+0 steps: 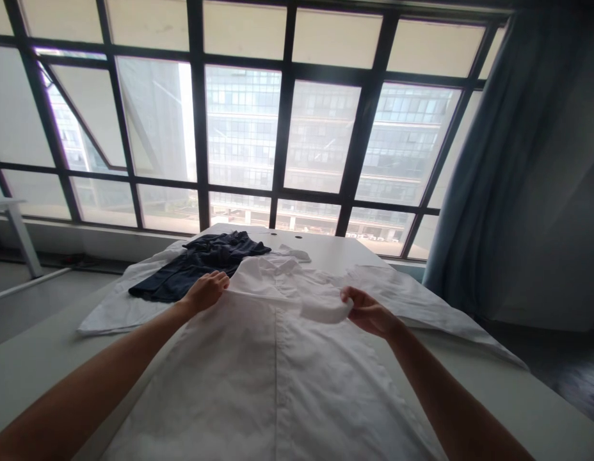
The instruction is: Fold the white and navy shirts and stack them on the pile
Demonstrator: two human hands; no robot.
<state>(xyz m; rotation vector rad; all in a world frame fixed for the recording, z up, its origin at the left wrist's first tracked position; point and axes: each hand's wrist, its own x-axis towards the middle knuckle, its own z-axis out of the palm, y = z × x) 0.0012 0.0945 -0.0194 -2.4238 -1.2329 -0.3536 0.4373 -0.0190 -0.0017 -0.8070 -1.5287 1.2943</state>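
1. A broad white flat-topped table [330, 246] is spanning the scene's middle; it is supporting the clothing.
2. A white collared cloth shirt with a long central placket [316, 378] is lying over the table's near middle; its collar is pointing far.
3. A rumpled white cloth garment [412, 294] is lying to the right; a dark navy cloth garment [201, 266] is lying far left.
4. The left hand [209, 289] is curling nearly closed around the shirt's upper left edge; the right hand [369, 310] is pinching white fabric at its upper right.
5. Both hands are apparently straightening the shirt's upper part; the next move is probably calling for level grips and even tension.
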